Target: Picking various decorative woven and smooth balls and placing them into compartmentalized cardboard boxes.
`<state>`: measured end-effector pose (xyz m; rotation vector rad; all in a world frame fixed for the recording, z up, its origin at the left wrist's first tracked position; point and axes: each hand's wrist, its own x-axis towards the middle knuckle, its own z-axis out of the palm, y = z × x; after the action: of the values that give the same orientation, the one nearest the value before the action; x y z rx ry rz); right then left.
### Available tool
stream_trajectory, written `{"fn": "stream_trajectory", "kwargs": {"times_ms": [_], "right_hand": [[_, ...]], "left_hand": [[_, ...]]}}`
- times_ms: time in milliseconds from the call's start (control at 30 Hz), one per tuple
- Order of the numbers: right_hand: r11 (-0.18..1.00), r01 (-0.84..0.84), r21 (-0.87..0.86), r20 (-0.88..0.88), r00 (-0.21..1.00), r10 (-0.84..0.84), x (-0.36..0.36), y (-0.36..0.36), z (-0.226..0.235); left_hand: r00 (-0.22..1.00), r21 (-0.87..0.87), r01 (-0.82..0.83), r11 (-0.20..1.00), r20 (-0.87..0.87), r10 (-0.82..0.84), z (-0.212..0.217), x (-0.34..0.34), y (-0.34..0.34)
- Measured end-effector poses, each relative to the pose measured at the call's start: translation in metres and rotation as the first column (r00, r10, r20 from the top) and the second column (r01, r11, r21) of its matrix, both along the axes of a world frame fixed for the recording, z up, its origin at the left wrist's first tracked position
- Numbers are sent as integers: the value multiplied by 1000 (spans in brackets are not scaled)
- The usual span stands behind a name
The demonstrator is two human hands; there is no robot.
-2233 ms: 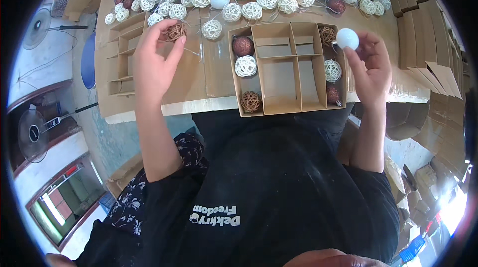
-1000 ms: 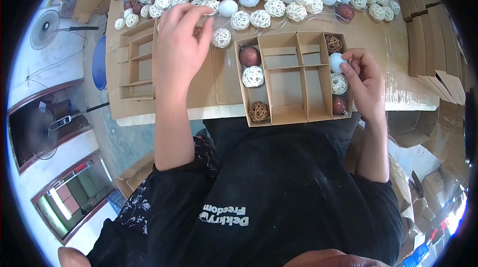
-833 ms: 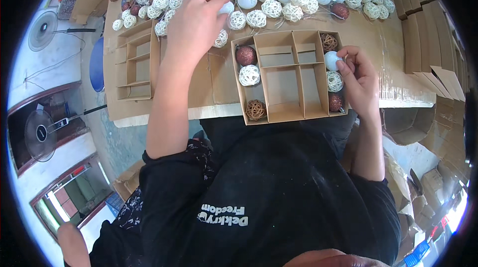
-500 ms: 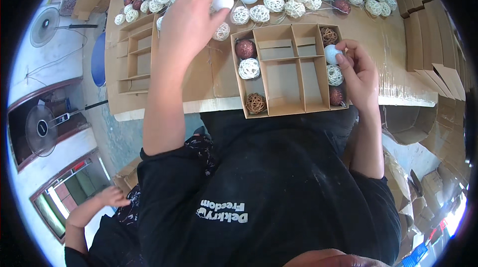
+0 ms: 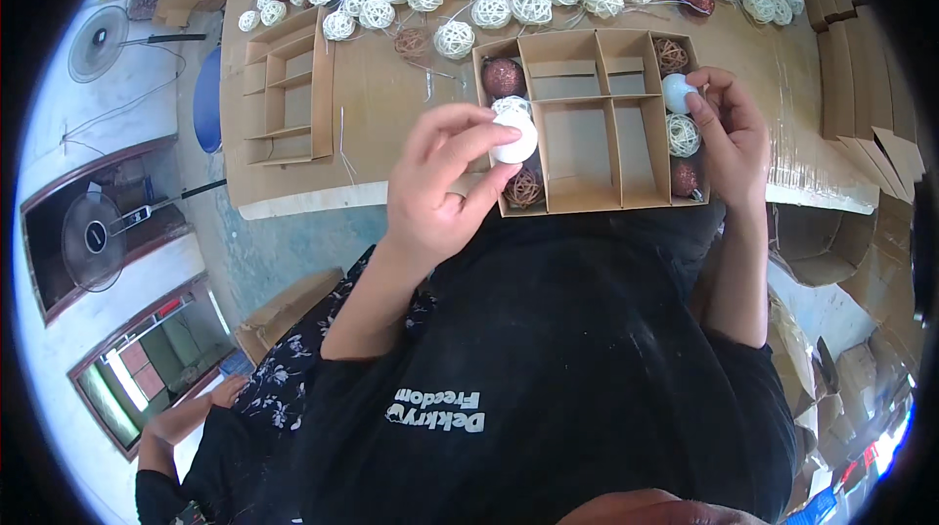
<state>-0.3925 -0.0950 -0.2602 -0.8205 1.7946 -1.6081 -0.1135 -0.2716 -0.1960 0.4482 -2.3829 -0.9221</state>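
Observation:
My left hand (image 5: 445, 178) pinches a smooth white ball (image 5: 515, 137) over the left column of a divided cardboard box (image 5: 579, 202). In that column sit a glittery dark red ball (image 5: 504, 78), a white woven ball (image 5: 511, 106) partly covered by the held one, and a brown woven ball (image 5: 524, 188). My right hand (image 5: 734, 129) grips a pale white ball (image 5: 677, 92) in the right column. Around it there are a brown woven ball (image 5: 671, 56) above, a white woven ball (image 5: 683, 136) and a dark red ball (image 5: 687, 178) below. The middle compartments hold nothing.
Strings of woven, white and red balls (image 5: 528, 6) cover the table's far side. Another divided box (image 5: 290, 85) lies at the left. Folded cardboard (image 5: 861, 75) is stacked at the right. Another person's arm (image 5: 186, 417) shows at lower left, near standing fans (image 5: 95, 234).
My left hand has come back from the ball pile toward me and right, bringing the white ball over the box's left column. My right hand stays on its ball at the right column.

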Motion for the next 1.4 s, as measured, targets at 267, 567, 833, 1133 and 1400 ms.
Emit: {"fn": "stream_trajectory", "kwargs": {"times_ms": [267, 567, 833, 1133, 1400], "right_hand": [[1000, 5, -4, -36, 999, -5, -1, 1, -1], [1000, 16, -9, -61, 998, -16, -1, 0, -2], [982, 71, 173, -139, 989, -48, 6, 1, 5], [985, 125, 120, -164, 981, -105, 12, 7, 28], [920, -72, 384, -268, 945, 186, 7, 18, 63]], "left_hand": [[997, -283, -57, 957, 28, 68, -3, 5, 8], [976, -227, -54, 972, 193, 99, 3, 0, 4], [957, 60, -162, 985, 252, 142, -8, -1, 25], [955, 33, -120, 992, 278, 106, -9, -4, 26], [996, 119, -14, 993, 92, 3, -12, -4, 13]]}}
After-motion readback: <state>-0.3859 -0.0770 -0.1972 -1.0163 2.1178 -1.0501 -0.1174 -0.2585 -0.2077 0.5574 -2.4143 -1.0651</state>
